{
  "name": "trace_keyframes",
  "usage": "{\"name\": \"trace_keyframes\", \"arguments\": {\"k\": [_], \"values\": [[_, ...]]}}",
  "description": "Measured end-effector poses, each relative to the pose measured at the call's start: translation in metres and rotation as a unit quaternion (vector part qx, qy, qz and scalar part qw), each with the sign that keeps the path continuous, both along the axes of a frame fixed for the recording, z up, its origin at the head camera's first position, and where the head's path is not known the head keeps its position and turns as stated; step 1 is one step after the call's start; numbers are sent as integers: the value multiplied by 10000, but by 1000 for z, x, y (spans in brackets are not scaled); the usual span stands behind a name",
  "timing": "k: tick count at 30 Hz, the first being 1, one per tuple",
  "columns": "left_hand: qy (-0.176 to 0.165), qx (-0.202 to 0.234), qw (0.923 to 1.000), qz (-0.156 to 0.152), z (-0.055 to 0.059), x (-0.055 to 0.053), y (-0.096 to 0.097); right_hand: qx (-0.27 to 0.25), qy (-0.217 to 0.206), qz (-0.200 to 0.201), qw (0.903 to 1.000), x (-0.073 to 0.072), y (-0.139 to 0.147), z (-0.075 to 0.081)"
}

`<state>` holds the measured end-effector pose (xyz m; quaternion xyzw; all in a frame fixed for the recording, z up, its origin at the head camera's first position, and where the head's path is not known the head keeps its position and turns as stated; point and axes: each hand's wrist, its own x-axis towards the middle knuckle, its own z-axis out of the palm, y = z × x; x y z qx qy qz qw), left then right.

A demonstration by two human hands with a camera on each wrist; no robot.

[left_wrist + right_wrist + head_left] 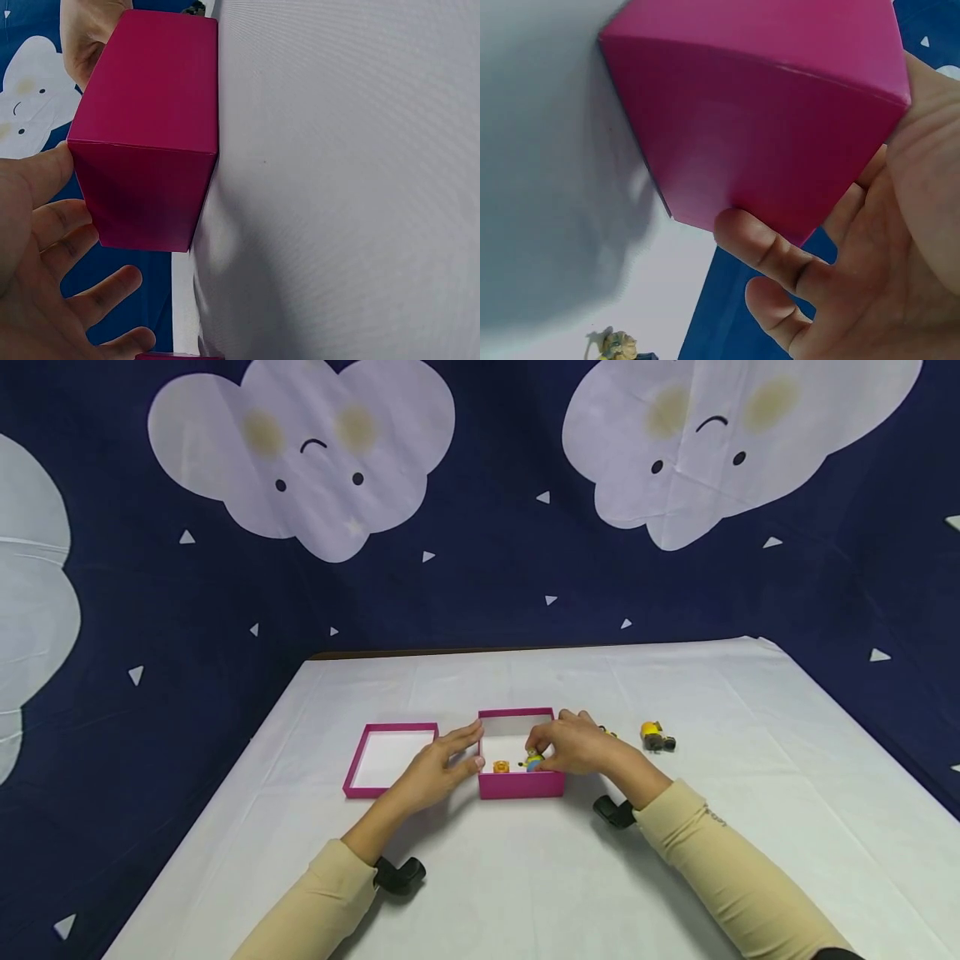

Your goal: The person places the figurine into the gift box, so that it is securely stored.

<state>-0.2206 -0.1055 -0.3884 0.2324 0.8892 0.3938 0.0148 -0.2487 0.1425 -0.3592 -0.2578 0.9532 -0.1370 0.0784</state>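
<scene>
A magenta box [521, 786] with a white inside stands open-topped on the white table. My left hand [438, 768] is at its left side, fingers mostly straight and spread, with thumb and fingertips against the box edge in the left wrist view. Over the right wall reaches my right hand [576, 745], pinching a small yellow-and-blue toy figure [533, 762] inside the box near its front wall. Its other fingers lie along the outside of the box [750, 127] in the right wrist view. A small orange toy figure [501, 767] sits in the box's front left.
Left of the box lies its shallow magenta lid [360, 767], white inside up. A yellow-and-black toy figure [657, 737] lies on the table [750, 827] at the right. Another small yellow toy [607, 732] is partly hidden behind my right hand. Behind hangs a dark blue cloth [495, 510] with clouds.
</scene>
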Motion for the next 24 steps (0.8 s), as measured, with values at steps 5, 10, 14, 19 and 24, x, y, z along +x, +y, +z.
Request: {"name": "trace_keyframes", "arguments": {"k": [5,10,14,19,24], "values": [[15,8,10000,10,-1,0,0,79,-24,38,10000,0,-1,1],[4,19,10000,5,-2,-1,0,100,-6,107,9999,0,0,0],[4,18,10000,-27,-2,-1,0,34,-17,141,9999,0,0,-1],[14,23,10000,-28,-2,0,0,-47,0,217,9998,-1,2,-3],[-5,49,10000,2,-1,0,0,-75,92,278,9995,-1,3,-3]]}}
